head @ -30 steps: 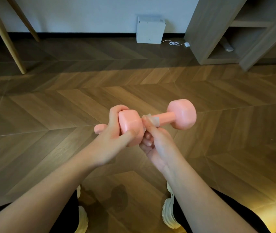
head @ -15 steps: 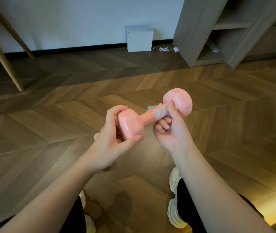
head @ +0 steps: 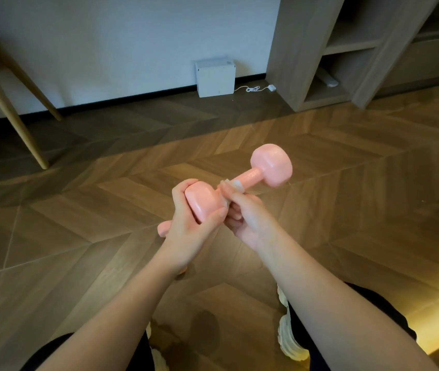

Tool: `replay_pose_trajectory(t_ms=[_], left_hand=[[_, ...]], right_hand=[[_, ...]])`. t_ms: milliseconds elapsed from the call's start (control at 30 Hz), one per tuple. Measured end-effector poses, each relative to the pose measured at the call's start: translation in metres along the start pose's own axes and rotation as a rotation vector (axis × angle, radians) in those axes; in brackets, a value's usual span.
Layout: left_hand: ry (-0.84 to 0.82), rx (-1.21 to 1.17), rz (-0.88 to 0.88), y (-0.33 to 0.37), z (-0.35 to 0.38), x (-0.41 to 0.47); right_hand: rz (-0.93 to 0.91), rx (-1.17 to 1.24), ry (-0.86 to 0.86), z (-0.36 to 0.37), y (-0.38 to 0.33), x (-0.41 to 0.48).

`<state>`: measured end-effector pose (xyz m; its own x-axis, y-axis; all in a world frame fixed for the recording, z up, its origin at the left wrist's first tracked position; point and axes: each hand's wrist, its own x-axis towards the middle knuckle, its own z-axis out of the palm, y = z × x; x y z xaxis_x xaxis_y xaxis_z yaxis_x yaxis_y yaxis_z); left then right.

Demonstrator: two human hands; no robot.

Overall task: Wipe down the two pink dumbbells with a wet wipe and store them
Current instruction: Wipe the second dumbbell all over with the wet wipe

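Over herringbone floor (head: pixel 79 210), left hand (head: pixel 191 234) gripping glossy pink dumbbell (head: pixel 271 167), right hand (head: pixel 249 222) pinching wipe (head: pixel 235 184)

The dumbbell (head: pixel 271 165) has a smooth pink coating with a soft sheen. The wipe (head: pixel 231 185) on its bar is thin, pale and translucent. The floor (head: pixel 100 207) is matt herringbone wood; the shelf (head: pixel 290 52) is matt wood-grain.
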<state>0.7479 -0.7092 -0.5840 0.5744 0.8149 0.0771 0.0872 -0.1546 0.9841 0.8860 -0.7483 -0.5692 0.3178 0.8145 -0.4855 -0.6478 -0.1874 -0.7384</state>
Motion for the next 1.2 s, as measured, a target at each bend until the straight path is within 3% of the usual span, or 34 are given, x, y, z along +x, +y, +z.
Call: replay_pose_trajectory(t_ms=[200,433,533,767,900,1067,1200], left_hand=[[0.010,-0.027,-0.040,-0.003,0.003,0.000],[0.095,-0.042,-0.074,-0.003,-0.007,0.009],[0.086,-0.021,-0.050,0.000,-0.007,0.008],[0.039,-0.043,-0.057,-0.002,-0.002,0.005],[0.020,-0.053,-0.039,-0.004,0.000,0.004],[0.022,-0.122,-0.023,-0.003,0.002,0.005],[0.033,-0.105,-0.050,-0.003,0.004,0.009]], right_hand=[[-0.047,0.369,0.127,-0.019,-0.026,0.010],[0.068,0.185,-0.127,-0.026,-0.027,0.006],[0.042,0.141,-0.054,-0.024,-0.024,0.009],[0.033,0.323,0.085,-0.014,-0.018,0.008],[0.009,0.219,0.145,-0.013,-0.019,0.008],[0.002,-0.060,0.042,-0.005,-0.004,0.001],[0.041,-0.116,0.054,0.000,0.000,0.004]])
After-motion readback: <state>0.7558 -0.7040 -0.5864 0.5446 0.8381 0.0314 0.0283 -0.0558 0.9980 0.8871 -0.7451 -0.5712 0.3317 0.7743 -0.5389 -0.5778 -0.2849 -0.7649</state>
